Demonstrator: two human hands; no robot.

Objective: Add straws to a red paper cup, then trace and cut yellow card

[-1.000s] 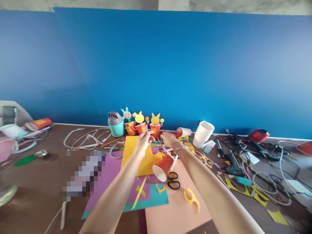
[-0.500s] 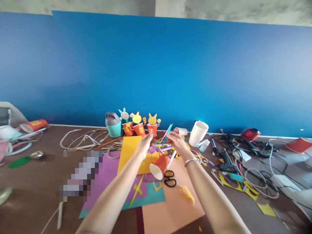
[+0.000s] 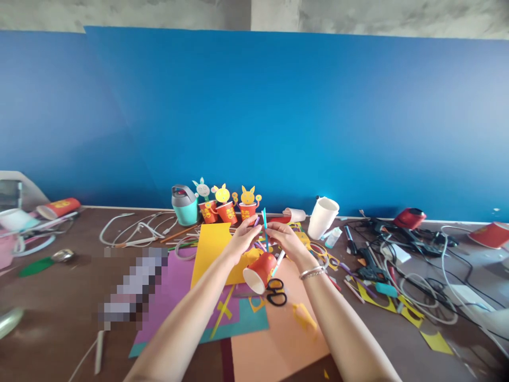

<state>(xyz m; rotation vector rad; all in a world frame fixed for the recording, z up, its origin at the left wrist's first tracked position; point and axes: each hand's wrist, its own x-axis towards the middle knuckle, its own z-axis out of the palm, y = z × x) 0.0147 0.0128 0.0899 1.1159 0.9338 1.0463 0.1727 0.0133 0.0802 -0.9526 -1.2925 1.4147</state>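
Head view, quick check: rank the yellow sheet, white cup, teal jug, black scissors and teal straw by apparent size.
1. yellow sheet, though partly covered by an arm
2. white cup and teal jug: they look about alike, so not ranked
3. black scissors, which lie nearer the camera
4. teal straw, thin, at the fingertips

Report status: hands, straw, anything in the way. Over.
Right hand pinches teal straw upright. Left hand fingertips beside it, grip unclear. Red cup on its side just below, scissors next to it.
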